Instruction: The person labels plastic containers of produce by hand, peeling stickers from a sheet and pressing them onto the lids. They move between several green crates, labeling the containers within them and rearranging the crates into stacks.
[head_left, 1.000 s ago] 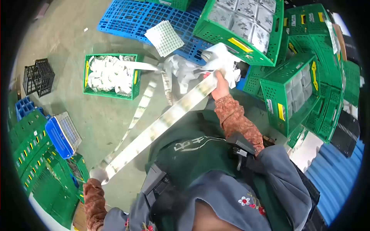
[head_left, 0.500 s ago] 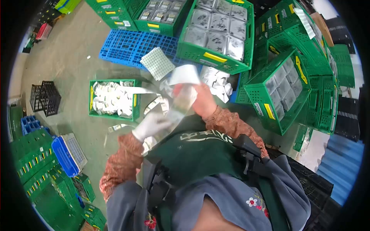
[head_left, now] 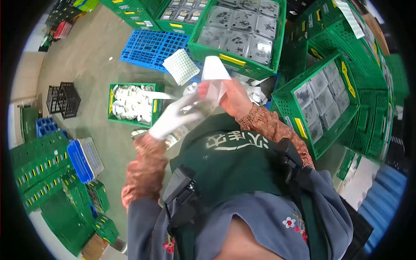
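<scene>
My right hand [head_left: 236, 99], bare, is closed around a roll of white label strip [head_left: 216, 69], its wide end turned away from me. My left hand [head_left: 175, 118] wears a white glove and is blurred by motion. Its fingers are spread and stretched towards the near side of the roll, fingertips close to it. A loose printed strip [head_left: 177, 136] hangs below the left hand. Left of the hands, a green crate [head_left: 132, 122] on the floor holds a heap of crumpled white strips [head_left: 134, 104].
A sheet of round green labels [head_left: 181, 67] lies partly on a blue pallet [head_left: 143, 50]. Green crates [head_left: 236, 65] of clear lidded boxes stand ahead; another crate [head_left: 316, 149] tilts at right. A black crate [head_left: 64, 100] and stacked green crates [head_left: 39, 167] are at left.
My left hand has moved up and forward, from low on the strip to beside the roll. My right hand still holds the roll, now raised slightly. The camera view has shifted a little.
</scene>
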A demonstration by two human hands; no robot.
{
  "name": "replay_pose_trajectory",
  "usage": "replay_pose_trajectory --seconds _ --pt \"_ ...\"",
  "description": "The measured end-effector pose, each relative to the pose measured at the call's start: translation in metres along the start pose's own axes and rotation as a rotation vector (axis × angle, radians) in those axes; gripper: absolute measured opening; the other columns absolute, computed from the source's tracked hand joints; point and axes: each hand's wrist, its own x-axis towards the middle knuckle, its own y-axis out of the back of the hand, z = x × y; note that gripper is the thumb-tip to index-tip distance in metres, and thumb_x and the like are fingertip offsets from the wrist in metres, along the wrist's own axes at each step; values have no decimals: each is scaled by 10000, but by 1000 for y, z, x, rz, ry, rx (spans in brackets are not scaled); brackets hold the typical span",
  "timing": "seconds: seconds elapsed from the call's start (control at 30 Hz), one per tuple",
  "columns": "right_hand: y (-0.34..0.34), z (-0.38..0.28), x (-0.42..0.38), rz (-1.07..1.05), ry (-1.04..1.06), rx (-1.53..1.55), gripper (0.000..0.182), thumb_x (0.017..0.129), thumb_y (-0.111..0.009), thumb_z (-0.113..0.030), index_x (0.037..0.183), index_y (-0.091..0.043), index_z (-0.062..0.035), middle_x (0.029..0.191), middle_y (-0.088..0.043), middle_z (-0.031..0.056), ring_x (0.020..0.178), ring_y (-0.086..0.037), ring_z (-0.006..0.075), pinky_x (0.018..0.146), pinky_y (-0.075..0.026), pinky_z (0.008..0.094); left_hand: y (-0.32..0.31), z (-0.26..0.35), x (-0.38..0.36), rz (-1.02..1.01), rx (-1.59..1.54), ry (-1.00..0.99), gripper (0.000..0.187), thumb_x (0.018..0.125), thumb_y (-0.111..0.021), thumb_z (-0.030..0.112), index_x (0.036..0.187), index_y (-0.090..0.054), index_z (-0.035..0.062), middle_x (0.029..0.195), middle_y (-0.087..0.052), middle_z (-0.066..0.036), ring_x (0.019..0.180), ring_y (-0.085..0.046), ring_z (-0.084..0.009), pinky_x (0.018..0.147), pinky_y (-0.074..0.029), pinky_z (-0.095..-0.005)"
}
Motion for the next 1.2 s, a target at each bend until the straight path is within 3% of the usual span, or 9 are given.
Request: replay_pose_trajectory --seconds 0.13,0.3,0.4,0.5,0.6,0.83,0.93,1.03,1.2 --pt "51 -20 2 -42 115 -2 448 945 -404 -248 1227 -459 96 1093 -610 234 988 -619 338 908 -491 456 -43 -1 25 86 160 109 251 817 -665 128 1024 -655 -14 727 -656 -84 662 -621 -109 622 -488 -271" --pt "183 3 10 499 201 386 398 948 -427 -265 1201 -488 37 1114 -597 192 1027 -598 323 875 -505 459 -17 -33 -33 153 711 64 168 786 -659 246 838 -720 98 653 -635 -135 580 -617 -302 560 -488 -378" --pt "241 8 -24 582 -59 254 445 933 -506 -306 1238 -450 13 1172 -563 189 1058 -584 311 894 -482 465 5 -67 -57 234 915 276 183 798 -655 271 816 -719 101 671 -633 -144 612 -631 -280 580 -494 -374" --pt "222 7 -51 717 -476 73 467 937 -515 -311 1259 -423 13 1178 -566 196 1064 -586 303 887 -479 458 2 -70 -35 210 494 372 226 836 -646 273 911 -713 71 718 -671 -112 622 -637 -190 604 -497 -328" --pt "156 -3 -70 296 -336 -318 387 926 -559 -287 1153 -527 24 980 -663 164 885 -658 248 801 -524 364 -17 -83 3 204 -315 483 298 884 -606 211 1079 -650 -10 874 -680 -19 790 -606 -92 726 -490 -263" --pt "55 -17 -19 -55 613 -1318 279 939 -542 -160 1170 -557 -4 1047 -655 101 945 -628 167 831 -494 294 -15 -40 65 -222 -235 279 288 912 -590 202 1090 -634 -19 956 -666 -35 854 -599 -72 771 -484 -231" --pt "40 -24 4 -17 495 -1288 284 876 -588 -90 1141 -576 10 1027 -660 123 937 -641 203 855 -499 317 -6 -1 73 -367 -199 215 309 944 -551 258 1070 -644 -9 912 -661 -11 847 -563 -56 770 -471 -248" --pt "27 -50 15 58 -18 -351 318 867 -583 -65 1175 -560 11 1042 -655 119 996 -618 192 900 -484 326 2 -20 83 -422 -110 177 322 956 -528 272 1089 -636 -1 942 -661 -24 874 -575 -69 800 -475 -249" --pt "20 -61 34 -45 557 -1211 312 912 -532 -99 1221 -549 -62 1138 -622 85 1086 -573 204 1052 -350 375 22 -21 94 -335 -289 50 337 962 -516 250 1170 -591 -3 1094 -627 -55 907 -591 -99 829 -471 -264"
